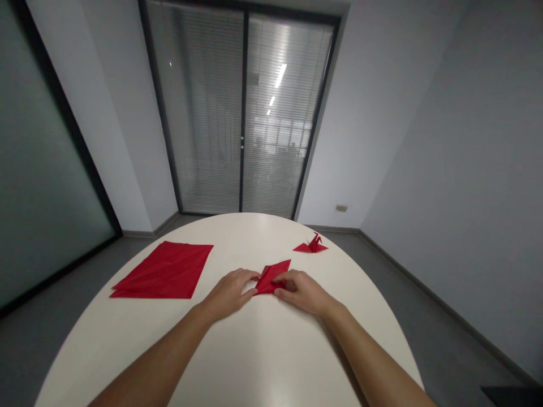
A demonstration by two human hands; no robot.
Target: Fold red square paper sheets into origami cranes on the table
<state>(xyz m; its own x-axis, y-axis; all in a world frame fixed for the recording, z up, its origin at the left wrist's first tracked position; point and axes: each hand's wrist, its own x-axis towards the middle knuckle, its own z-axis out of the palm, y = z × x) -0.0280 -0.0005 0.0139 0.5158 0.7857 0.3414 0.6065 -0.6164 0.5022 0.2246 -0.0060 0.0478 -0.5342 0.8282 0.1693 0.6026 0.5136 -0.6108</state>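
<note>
A sheet of red origami paper (266,279), folded into a small layered shape with a pointed upper right corner, lies on the table between my hands. My left hand (229,291) holds its left edge, thumb at the lower corner and fingertips a little above. On the right part of the paper, my right hand (304,289) is closed with thumb and fingers bent against it. Its fingers cover some of the folds. Beyond my right hand stands a red folded paper crane (314,244) with its wings spread.
A stack of red paper sheets (165,271) lies at the left of the round white table (271,350). Past the table's far edge are glass doors with blinds (212,113). A grey wall (466,169) rises on the right.
</note>
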